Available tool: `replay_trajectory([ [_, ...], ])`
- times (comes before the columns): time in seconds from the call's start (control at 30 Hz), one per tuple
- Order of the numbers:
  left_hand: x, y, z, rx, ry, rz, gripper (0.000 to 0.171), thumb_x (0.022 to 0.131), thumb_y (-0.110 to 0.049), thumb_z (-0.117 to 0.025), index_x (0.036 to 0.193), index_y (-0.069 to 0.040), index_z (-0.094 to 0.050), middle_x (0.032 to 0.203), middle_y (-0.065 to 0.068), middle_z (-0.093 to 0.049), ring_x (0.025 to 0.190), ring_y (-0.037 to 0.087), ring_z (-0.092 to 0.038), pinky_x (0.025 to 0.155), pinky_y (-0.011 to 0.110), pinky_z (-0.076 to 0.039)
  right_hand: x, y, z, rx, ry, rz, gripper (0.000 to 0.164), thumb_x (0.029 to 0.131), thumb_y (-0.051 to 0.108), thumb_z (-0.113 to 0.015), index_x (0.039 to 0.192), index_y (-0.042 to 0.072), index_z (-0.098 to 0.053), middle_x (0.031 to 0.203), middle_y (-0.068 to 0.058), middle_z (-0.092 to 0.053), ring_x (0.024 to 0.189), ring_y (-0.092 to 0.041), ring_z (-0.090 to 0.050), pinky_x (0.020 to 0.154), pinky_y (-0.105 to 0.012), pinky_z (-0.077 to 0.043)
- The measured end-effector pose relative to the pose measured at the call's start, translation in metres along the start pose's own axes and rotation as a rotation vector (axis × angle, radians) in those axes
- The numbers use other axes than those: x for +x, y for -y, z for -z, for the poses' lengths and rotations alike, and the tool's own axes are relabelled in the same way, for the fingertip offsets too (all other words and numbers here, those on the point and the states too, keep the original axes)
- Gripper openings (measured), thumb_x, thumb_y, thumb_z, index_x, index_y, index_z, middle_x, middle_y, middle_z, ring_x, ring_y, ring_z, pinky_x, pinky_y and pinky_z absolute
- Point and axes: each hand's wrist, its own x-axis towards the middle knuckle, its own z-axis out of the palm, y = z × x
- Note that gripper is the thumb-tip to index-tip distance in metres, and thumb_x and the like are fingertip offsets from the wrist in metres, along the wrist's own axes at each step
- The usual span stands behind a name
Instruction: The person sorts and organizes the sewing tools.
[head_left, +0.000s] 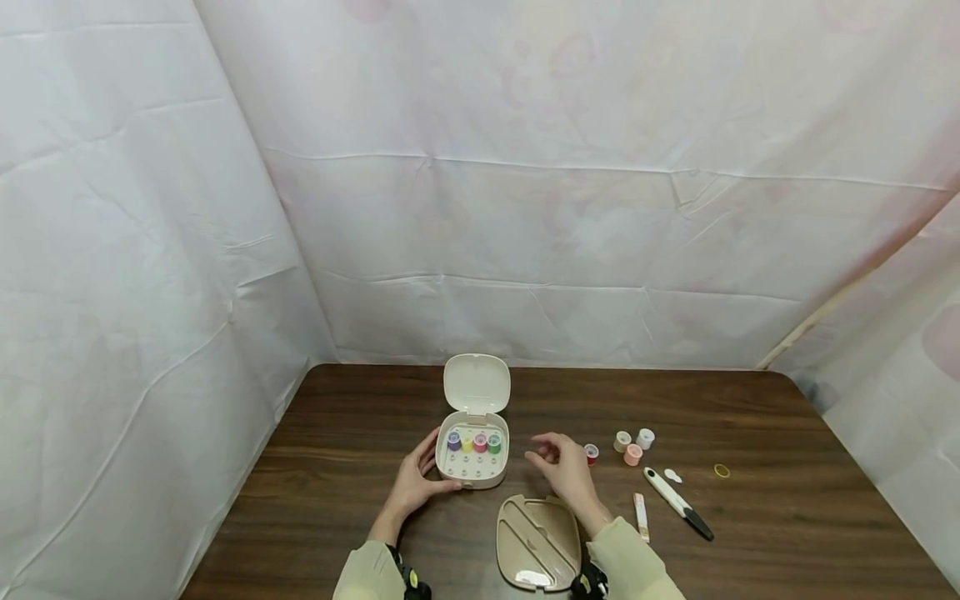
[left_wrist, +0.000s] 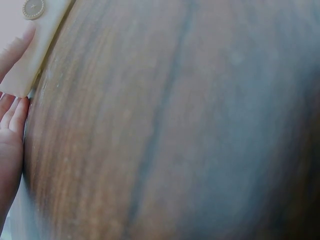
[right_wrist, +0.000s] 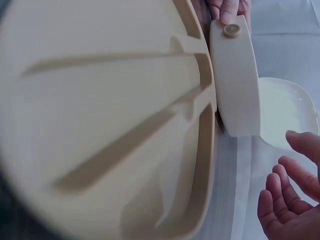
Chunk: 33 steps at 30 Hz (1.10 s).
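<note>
A cream sewing box [head_left: 491,481] stands with its lid [head_left: 477,383] raised at the back. Inside, purple [head_left: 453,442], yellow [head_left: 467,446], pink [head_left: 480,444] and green [head_left: 494,445] thread spools sit in one row over rows of small pegs. My left hand [head_left: 412,487] holds the box at its front left corner, thumb along the front and fingers at the side. In the left wrist view the thumb lies just below a round button [left_wrist: 33,8]. Between the box and a red spool [head_left: 592,453], my right hand [head_left: 567,475] hovers with loosely bent fingers and nothing in them.
A beige divided tray [head_left: 517,533] lies in front of the box, under the right forearm. To the right are cream [head_left: 622,442], white [head_left: 645,439] and peach [head_left: 633,455] spools, a white-and-black handled tool [head_left: 675,500], a small printed stick [head_left: 641,517] and a yellow ring [head_left: 722,471].
</note>
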Motion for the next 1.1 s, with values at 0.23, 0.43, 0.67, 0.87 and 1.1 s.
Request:
replay_trajectory([
  [0.23,-0.007,-0.018,0.0,-0.01,0.019,-0.023,0.095,0.059,0.0,-0.08,0.137,0.004,-0.026,0.139,0.023,-0.026,0.126,0.033,-0.027,0.099,0.042,-0.029,-0.008,-0.007,0.015,-0.018,-0.072,0.014,0.019,0.068,0.004,-0.075,0.084,-0.001,-0.067,0.067,-0.004,-0.056,0.057,-0.012,-0.05,0.049,-0.019,-0.044],
  [0.43,-0.004,-0.004,0.002,-0.003,0.006,-0.019,0.097,0.057,-0.004,-0.082,0.138,-0.001,-0.027,0.14,0.02,-0.027,0.126,0.03,-0.029,0.099,0.037,-0.031,-0.012,-0.013,0.027,-0.018,-0.103,-0.019,0.02,0.068,0.004,-0.075,0.085,-0.002,-0.066,0.069,-0.005,-0.057,0.058,-0.015,-0.052,0.05,-0.018,-0.044],
  [0.67,-0.001,0.009,0.003,0.012,-0.003,-0.027,0.098,0.056,-0.007,-0.083,0.138,-0.004,-0.029,0.14,0.017,-0.029,0.126,0.028,-0.03,0.099,0.035,-0.032,-0.013,-0.026,0.038,-0.007,-0.152,-0.024,0.024,0.065,0.001,-0.076,0.085,-0.006,-0.065,0.068,-0.01,-0.056,0.056,-0.013,-0.051,0.048,-0.017,-0.043],
  [0.87,-0.004,-0.008,0.003,-0.006,0.015,-0.032,0.097,0.059,-0.002,-0.081,0.138,0.003,-0.025,0.14,0.022,-0.026,0.126,0.033,-0.027,0.1,0.042,-0.03,-0.012,-0.036,0.045,-0.032,-0.187,-0.065,0.026,0.062,0.002,-0.078,0.084,-0.005,-0.066,0.066,-0.01,-0.059,0.053,-0.009,-0.05,0.047,-0.014,-0.042],
  [1.1,-0.005,-0.014,0.003,-0.004,0.02,-0.029,0.095,0.059,0.0,-0.08,0.137,0.004,-0.025,0.139,0.024,-0.026,0.126,0.034,-0.027,0.1,0.044,-0.03,-0.01,-0.045,0.048,-0.104,-0.176,-0.181,0.031,0.063,0.009,-0.08,0.088,-0.002,-0.066,0.067,-0.006,-0.061,0.053,-0.009,-0.049,0.046,-0.018,-0.041],
])
